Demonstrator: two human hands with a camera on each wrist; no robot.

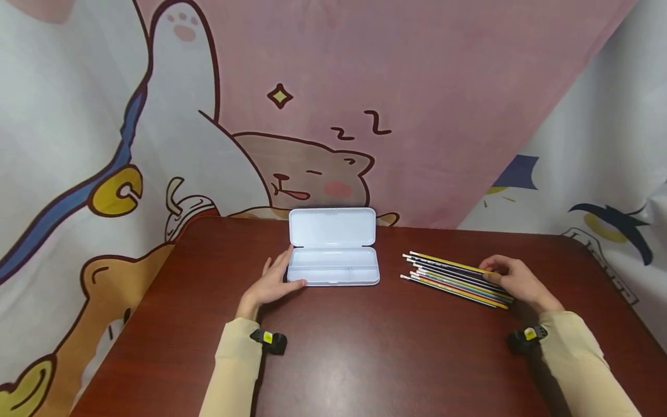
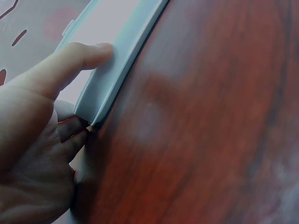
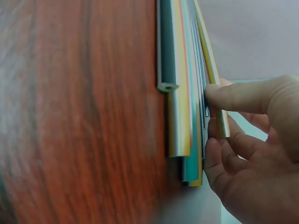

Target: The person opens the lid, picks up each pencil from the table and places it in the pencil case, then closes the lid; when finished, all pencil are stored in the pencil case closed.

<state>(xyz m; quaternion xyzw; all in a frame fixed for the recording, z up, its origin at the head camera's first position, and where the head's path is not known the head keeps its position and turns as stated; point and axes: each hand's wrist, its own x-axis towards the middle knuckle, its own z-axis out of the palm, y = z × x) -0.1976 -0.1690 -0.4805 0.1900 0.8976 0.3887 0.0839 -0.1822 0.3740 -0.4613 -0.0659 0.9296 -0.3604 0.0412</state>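
A white pencil case point(image 1: 312, 256) stands open on the table, its lid point(image 1: 332, 227) raised at the back and its divided tray bare. My left hand point(image 1: 268, 285) holds the case at its left front corner; in the left wrist view the thumb point(image 2: 96, 55) lies on the front wall and the other fingers are partly hidden at the side. To the right, several pencils point(image 1: 453, 282) lie side by side at a slant. My right hand point(image 1: 518, 281) pinches a yellow pencil point(image 3: 224, 126) near its right end, at the far side of the bundle.
The brown wooden table point(image 1: 344, 347) ends just behind the pencil case. Beyond it hangs a cartoon-printed cloth point(image 1: 443, 116), which also surrounds the sides. A dark wrist camera point(image 1: 273, 341) sits on the left sleeve, another point(image 1: 523, 340) on the right one.
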